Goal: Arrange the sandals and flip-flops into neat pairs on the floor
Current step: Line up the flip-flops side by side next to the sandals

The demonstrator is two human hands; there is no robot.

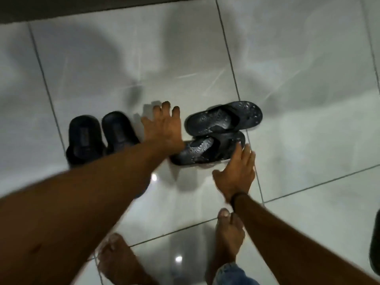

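Observation:
Two black slide sandals point(86, 138) stand side by side on the white tiled floor at the left, partly hidden by my left forearm. To their right lie two black patterned flip-flops, both turned sideways: the far one point(224, 118) and the near one point(207, 150), close together. My left hand point(162, 126) is spread flat between the slides and the flip-flops, its wrist over the near flip-flop's heel end. My right hand point(236, 173) has its fingers apart, the fingertips touching the near flip-flop's right end. Neither hand grips anything.
My two bare feet point(228, 235) stand on the tiles at the bottom, a denim hem by the right one. A dark wall base point(82, 7) runs along the top edge. A dark object point(375, 243) shows at the right edge. Glossy floor tiles point(308, 79) extend to the right.

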